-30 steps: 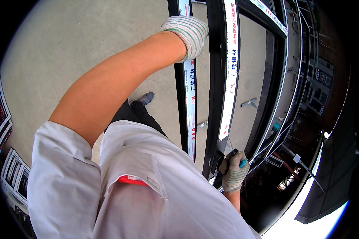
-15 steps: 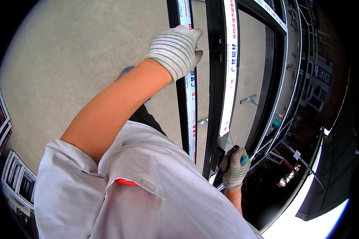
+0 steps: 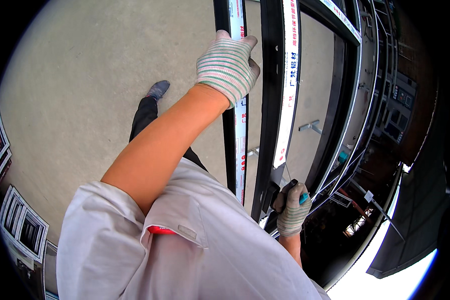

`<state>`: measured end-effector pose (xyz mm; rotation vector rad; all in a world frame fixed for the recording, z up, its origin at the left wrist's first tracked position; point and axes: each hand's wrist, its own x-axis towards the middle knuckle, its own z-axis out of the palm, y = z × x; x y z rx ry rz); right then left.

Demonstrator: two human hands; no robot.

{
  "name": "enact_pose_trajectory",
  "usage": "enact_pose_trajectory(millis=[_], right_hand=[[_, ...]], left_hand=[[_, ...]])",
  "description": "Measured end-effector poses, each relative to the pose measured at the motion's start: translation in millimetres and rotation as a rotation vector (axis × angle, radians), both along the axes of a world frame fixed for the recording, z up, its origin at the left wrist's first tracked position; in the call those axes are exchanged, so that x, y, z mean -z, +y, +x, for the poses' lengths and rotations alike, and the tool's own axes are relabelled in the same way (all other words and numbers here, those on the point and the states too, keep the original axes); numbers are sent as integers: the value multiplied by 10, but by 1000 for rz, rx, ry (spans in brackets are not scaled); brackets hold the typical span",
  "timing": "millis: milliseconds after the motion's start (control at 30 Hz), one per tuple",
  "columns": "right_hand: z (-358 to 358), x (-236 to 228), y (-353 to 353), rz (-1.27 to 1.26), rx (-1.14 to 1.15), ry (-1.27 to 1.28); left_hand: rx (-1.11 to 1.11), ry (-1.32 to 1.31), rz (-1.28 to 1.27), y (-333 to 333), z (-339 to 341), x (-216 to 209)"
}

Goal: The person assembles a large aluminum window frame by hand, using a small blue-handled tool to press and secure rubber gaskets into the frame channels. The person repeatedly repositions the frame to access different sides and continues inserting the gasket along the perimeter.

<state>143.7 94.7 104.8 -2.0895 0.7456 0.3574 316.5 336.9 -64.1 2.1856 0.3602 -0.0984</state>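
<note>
A striped glove covers my left hand [image 3: 227, 67], whose fingers wrap round a long black metal bar [image 3: 239, 150] faced with printed protective film. Lower down on the right, my gloved right hand [image 3: 293, 215] is closed round a screwdriver [image 3: 304, 198] with a black and teal handle. Its thin shaft points up along the filmed face of a second, wider black profile [image 3: 288, 115]. Beside that hand, a black block-like fitting [image 3: 272, 196] sits against the profile's near end. Where the screwdriver's tip ends is too fine to make out.
Farther right stands a larger black frame [image 3: 342, 95] with filmed edges. Metal support feet [image 3: 311, 126] show beneath the bars. Stacked frames [image 3: 22, 222] lie at the far left, and a grey machine panel [image 3: 400, 110] is at the right. My shoe [image 3: 158, 90] rests on the concrete floor [image 3: 95, 65].
My left arm and torso have shifted slightly right, and my left hand has moved right with the bar. My leg and shoe now show at the left. Both hands keep their grip.
</note>
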Motion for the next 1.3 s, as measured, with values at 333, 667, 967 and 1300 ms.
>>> enact_pose_trajectory(millis=[333, 667, 967, 1300], right_hand=[[3, -4, -27, 37, 12, 16], [10, -15, -34, 30, 9, 24], [14, -21, -23, -8, 12, 43], [13, -16, -29, -17, -20, 51]], left_hand=[[-42, 5, 21, -49, 38, -39], [-157, 42, -173, -139, 124, 59], [-81, -76, 42, -101, 92, 73], [56, -3, -194, 178, 69, -10]])
